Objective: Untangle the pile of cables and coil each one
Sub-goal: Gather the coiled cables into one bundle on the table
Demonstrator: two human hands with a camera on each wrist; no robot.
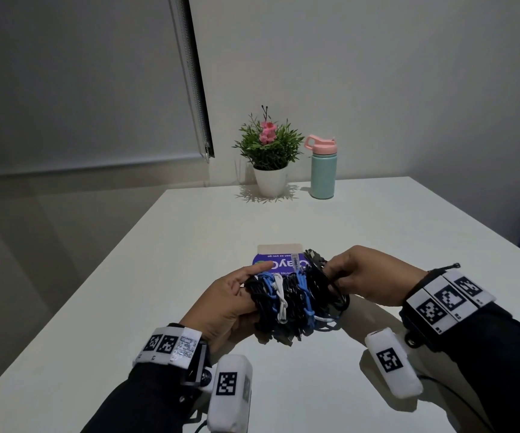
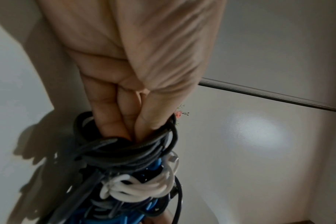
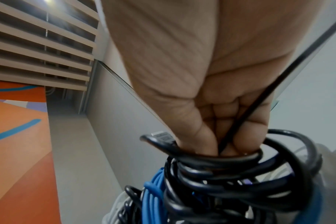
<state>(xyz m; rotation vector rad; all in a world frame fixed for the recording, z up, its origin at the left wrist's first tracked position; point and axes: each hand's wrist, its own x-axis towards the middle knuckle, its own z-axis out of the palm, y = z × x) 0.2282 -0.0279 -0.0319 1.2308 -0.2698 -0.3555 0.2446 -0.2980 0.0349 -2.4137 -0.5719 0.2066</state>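
Cable pile point(image 1: 296, 300): held above the worktop point(image 1: 190, 232), lower centre of frame.
Left hand point(image 1: 226, 303): curled round its left end.
Right hand point(image 1: 366, 276): gripped on its right-end black loops.

Potted plant point(image 1: 269, 151) beside teal bottle point(image 1: 323, 171)

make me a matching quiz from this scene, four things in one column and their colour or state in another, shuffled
Things:
1. plant pot
2. water bottle
3. cable bundle
4. card

Descriptions:
A. mint green body, pink lid
B. held at each end, above the table
C. white, holding green leaves and pink flowers
D. purple and white, flat on the table behind the hands

Pairs: 1-C, 2-A, 3-B, 4-D
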